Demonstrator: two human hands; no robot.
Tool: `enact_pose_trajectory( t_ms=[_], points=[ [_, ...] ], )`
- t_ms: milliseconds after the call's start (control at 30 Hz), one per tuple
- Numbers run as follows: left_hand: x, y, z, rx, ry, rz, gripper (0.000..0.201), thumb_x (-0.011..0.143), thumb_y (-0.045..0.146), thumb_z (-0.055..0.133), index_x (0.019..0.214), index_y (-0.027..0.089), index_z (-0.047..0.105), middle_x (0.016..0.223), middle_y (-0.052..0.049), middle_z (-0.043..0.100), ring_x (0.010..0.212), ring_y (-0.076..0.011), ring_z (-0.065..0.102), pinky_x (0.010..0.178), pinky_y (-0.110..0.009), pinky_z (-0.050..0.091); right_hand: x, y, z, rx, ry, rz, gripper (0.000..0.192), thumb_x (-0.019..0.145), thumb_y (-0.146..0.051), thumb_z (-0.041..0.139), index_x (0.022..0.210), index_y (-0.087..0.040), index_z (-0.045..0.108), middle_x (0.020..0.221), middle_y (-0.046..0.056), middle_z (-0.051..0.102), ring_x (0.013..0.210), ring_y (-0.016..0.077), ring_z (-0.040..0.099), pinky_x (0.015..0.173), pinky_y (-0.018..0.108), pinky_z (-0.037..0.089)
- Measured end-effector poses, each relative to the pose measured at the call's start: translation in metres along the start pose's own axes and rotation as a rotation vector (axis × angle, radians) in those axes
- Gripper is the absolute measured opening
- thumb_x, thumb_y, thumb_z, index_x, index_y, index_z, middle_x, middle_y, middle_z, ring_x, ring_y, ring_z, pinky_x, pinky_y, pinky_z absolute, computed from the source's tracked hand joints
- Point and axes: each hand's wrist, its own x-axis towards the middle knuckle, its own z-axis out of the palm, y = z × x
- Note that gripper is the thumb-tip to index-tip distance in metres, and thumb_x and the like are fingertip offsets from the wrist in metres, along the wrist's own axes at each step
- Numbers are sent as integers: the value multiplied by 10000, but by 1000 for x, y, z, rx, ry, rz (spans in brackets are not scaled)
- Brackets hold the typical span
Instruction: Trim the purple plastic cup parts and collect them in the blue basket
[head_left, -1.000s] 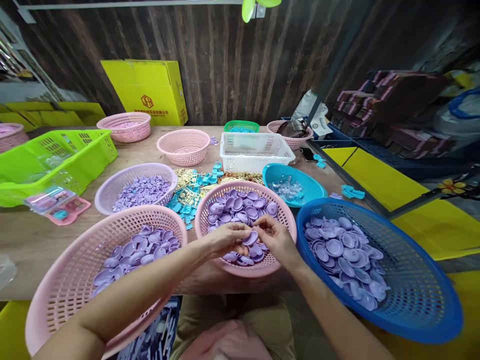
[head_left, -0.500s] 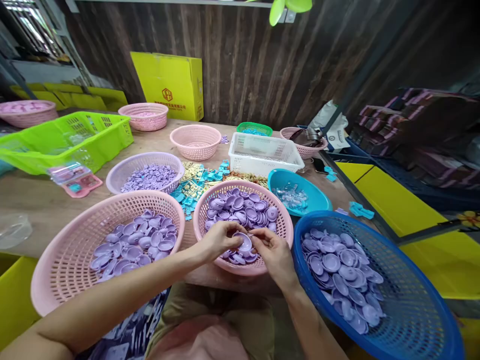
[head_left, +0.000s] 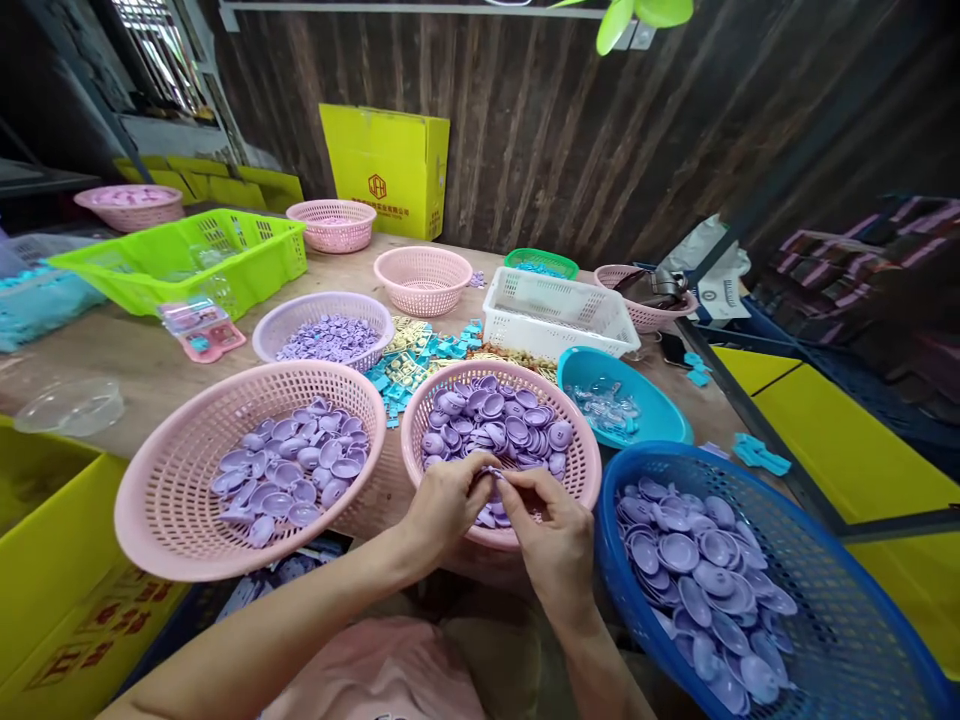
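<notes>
My left hand [head_left: 448,503] and my right hand [head_left: 553,525] meet over the near side of the middle pink basket [head_left: 589,475]. Between their pinched fingertips is a small purple plastic shell [head_left: 493,471], seen nearly edge-on and mostly hidden by the fingers. Both hands are closed on it. Heaped inside that basket are more purple shells [head_left: 491,405], oval and shallow. A larger pink basket [head_left: 161,480] to the left holds loose purple shells [head_left: 289,470]. On the right, a blue basket [head_left: 847,560] carries another heap of them [head_left: 701,560].
Behind stand a lilac basket [head_left: 266,325] of tiny purple parts, a turquoise bowl [head_left: 667,425] of clear pieces, a white crate [head_left: 555,335] and a green crate [head_left: 247,275]. Blue and cream parts [head_left: 412,365] lie loose on the table. A yellow carton [head_left: 386,165] is against the wall.
The shell has turned from showing its oval face to nearly edge-on, and my fingertips have closed nearer together round it. My view has shifted left, so the scene sits further right.
</notes>
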Motion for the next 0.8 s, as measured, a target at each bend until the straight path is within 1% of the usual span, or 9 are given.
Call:
enact_pose_trajectory(
  t_ms=[200,367,500,633,800],
  points=[
    [2,-1,-1,83,-47,13,233,767,141,455,882,184,653,743,-45,678,675,-166,610,603,-221,420,-2,-3,-1,-36,-4,34,146,803,-279,515,741,-186,610,673,12,621,595,123,553,556,227,430],
    [0,-5,0,111,-74,45,236,787,148,450,905,186,650,788,-55,682,680,-166,611,614,-224,414,0,-7,-1,-44,-14,30,146,806,-272,510,742,-184,606,678,12,617,603,121,546,558,222,420],
    [-1,-5,0,173,-83,51,217,804,170,447,897,181,643,794,-67,676,686,-174,608,616,-234,412,0,-6,0,-93,-32,24,158,806,-263,500,714,-177,596,642,5,593,564,113,514,523,220,386],
    [-1,-2,0,292,-102,29,211,819,200,436,910,155,622,799,-98,664,710,-196,602,628,-261,420,-2,-6,5,-177,10,-26,185,808,-246,481,652,-177,553,584,-6,541,506,100,459,499,222,355],
    [-5,-3,3,381,-113,26,149,796,148,449,827,149,595,742,-91,633,714,-191,575,645,-269,431,-3,-9,11,-246,34,-75,180,807,-206,464,638,-186,522,587,1,538,535,111,474,518,228,352]
  ],
)
